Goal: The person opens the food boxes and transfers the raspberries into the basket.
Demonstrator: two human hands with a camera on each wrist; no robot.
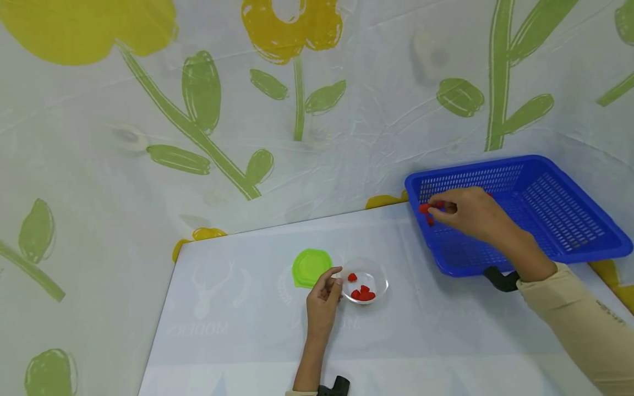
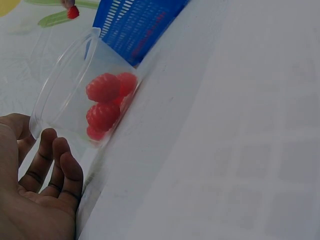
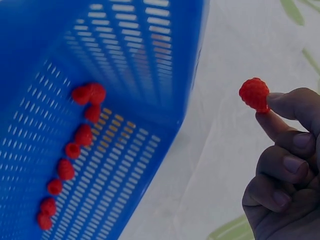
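Note:
My right hand is raised over the left end of the blue basket, pinching one red raspberry between thumb and index finger. Several raspberries lie in a row along the basket's bottom edge in the right wrist view. On the white table, my left hand holds the rim of a clear plastic bowl at its left side. Several raspberries rest on the bottom of that bowl, seen through its wall in the left wrist view.
A bright green lid lies on the table just left of the bowl, close to the left fingers. The basket stands at the table's back right, against a flower-printed sheet. The table's far edge meets this sheet.

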